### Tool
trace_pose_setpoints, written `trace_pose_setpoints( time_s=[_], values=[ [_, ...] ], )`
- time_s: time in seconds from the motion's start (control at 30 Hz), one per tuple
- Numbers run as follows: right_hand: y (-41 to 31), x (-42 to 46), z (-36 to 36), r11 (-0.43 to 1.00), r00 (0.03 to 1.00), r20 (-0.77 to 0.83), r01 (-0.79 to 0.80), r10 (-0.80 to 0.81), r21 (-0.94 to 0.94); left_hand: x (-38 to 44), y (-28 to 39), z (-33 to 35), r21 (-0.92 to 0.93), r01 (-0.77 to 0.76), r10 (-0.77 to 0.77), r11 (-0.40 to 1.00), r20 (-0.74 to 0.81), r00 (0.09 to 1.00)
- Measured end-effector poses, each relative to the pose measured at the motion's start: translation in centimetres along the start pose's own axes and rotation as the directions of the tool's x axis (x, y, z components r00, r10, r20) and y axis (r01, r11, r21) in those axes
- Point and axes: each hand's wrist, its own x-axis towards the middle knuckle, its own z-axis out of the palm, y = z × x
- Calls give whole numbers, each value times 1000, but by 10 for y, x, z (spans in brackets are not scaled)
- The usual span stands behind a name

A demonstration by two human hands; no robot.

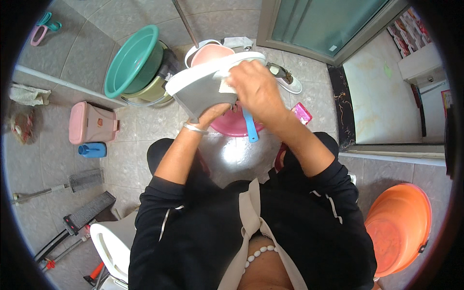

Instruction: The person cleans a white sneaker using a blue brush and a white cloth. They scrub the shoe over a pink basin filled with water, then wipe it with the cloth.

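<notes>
A grey shoe with a thick white sole [197, 95] is held up in front of me, its sole side uppermost. My left hand [219, 110] reaches into the shoe's opening and supports it; most of its fingers are hidden. My right hand [250, 81] is curled over the sole, gripping a small cream-coloured piece [226, 87], perhaps a sponge or cloth, against the shoe's side. Below both hands sits a pink basin [232, 125], partly covered by them. A blue handle [251, 127], likely a brush's, leans over the basin's near rim.
Another shoe [291, 85] and a pink packet [301, 113] lie to the right on the tiles. A green basin [127, 61] rests on a bucket at left, near a pink bin [92, 123] and a blue bottle [92, 149]. An orange tub [406, 217] stands at lower right.
</notes>
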Motion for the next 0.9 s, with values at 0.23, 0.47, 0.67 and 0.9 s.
trace_pose_setpoints(
  time_s=[0.23,0.47,0.67,0.9],
  values=[
    [30,7,-9,958,978,-62,-208,200,-198,11,22,-8,-344,308,-298,887,86,951],
    [33,7,-10,944,984,-87,-175,157,-279,7,10,-5,-99,81,-81,992,-1,997],
    [0,12,-2,993,998,-62,-12,4,-119,8,13,-4,-69,-60,56,996,-66,996],
    [31,15,-5,953,972,-96,-231,215,-198,7,9,2,6,-117,117,993,-39,992]
  ],
)
